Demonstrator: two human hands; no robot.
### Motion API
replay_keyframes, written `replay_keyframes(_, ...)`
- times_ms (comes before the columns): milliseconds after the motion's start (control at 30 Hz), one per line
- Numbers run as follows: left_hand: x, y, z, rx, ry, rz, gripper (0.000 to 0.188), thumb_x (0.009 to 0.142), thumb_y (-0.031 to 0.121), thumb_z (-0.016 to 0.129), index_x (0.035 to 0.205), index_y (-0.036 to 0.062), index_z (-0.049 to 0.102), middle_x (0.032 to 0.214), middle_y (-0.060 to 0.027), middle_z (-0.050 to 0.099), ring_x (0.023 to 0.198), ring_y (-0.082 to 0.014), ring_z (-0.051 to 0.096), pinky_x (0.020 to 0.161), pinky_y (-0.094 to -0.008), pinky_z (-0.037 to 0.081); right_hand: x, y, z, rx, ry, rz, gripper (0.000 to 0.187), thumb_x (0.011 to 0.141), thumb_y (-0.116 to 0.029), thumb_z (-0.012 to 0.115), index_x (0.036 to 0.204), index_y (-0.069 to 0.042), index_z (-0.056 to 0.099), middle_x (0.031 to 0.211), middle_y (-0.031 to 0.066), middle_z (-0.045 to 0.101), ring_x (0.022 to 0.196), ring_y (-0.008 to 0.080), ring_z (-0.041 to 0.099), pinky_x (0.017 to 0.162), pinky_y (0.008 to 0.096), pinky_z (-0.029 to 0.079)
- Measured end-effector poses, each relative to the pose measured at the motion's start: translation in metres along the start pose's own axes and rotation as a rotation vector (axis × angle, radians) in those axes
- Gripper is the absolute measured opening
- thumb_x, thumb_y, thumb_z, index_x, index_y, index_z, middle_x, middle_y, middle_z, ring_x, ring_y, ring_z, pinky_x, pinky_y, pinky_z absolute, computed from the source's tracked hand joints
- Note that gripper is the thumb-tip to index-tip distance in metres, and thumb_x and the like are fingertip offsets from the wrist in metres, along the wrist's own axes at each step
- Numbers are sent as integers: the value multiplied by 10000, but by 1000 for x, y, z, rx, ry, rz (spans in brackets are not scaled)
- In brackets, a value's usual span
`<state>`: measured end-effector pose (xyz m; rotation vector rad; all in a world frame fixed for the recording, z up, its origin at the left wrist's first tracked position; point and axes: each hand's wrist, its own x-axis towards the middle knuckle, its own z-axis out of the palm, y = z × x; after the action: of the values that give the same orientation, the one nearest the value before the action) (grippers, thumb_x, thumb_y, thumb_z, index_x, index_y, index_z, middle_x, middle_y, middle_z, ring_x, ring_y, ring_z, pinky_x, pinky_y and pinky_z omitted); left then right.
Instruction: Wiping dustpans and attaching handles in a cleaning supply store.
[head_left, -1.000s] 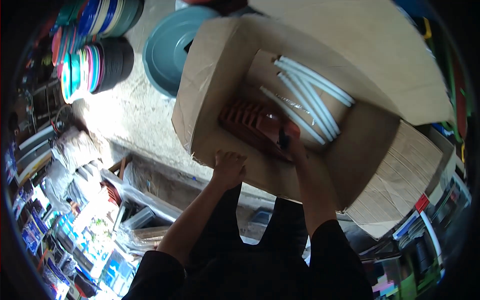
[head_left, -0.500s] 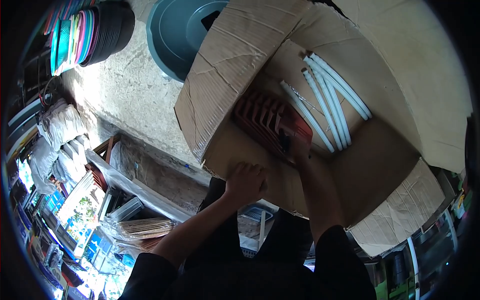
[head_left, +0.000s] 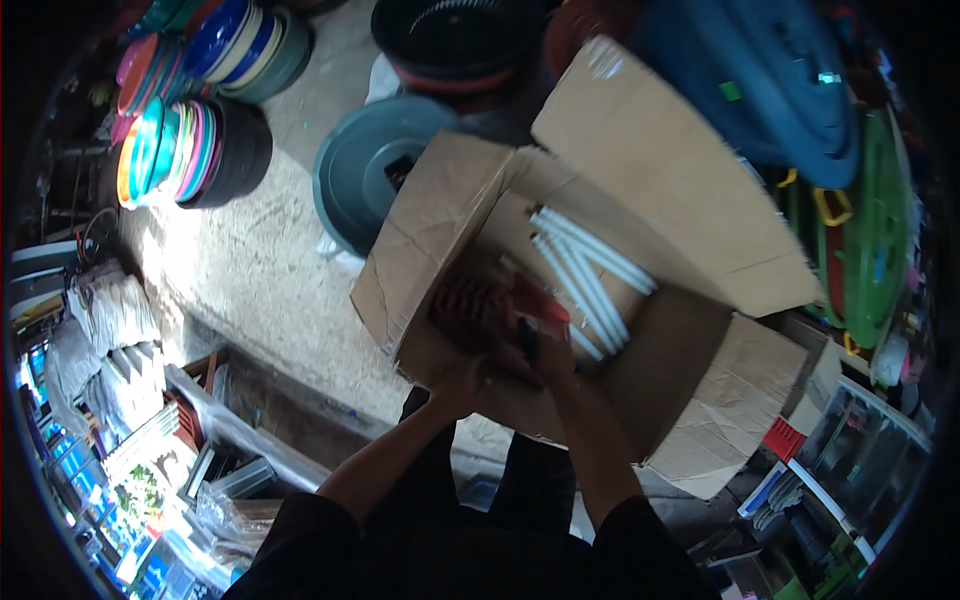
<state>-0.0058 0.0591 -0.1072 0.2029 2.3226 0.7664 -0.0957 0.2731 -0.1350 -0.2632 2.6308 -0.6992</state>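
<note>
An open cardboard box stands in front of the person, its flaps folded outward. The red slatted pieces lie stacked inside it, along the side nearest the person's left hand. The right hand reaches into the box and is at the right end of that stack, beside a small black object; blur and shadow hide the fingertips, so whether its grip is pinching a piece cannot be told. The left hand is at the box's near wall, close to the stack; its fingers are too dark to tell whether that grip is spread or pressed together. White tubes lie fanned out in the box, just beyond the right hand. Outside, a grey-green basin sits next to the left flap on the concrete floor, with stacked colourful basins farther left.
</note>
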Motion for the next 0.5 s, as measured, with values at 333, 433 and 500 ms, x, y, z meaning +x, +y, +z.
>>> replay_keyframes(333,-32,106,-136,-1533,226,-304,699,920,356,623,1457,119,244,1396,-124,414,1257,-285,476,967,-470,473,-139,-106,-164,-131,4,-277,466,702,-185,707,1154,-108,618,1029,128,667,1002,299,631,910,454,448)
replay_keyframes(433,-59,122,-144,-1639,127,-204,590,944,292,599,1414,132,281,1330,-111,454,1229,-269,494,962,-468,480,-178,-142,-203,-221,95,-345,497,693,-202,702,1176,-117,621,1036,94,669,1021,287,617,945,433,423)
replay_keyframes(500,-73,134,-146,-1688,74,-114,531,960,259,579,1391,133,297,1300,-101,468,1216,-258,501,964,-463,480,-197,-156,-220,-170,77,-308,516,698,-184,698,1205,-126,615,1090,94,662,1057,288,606,956,416,421)
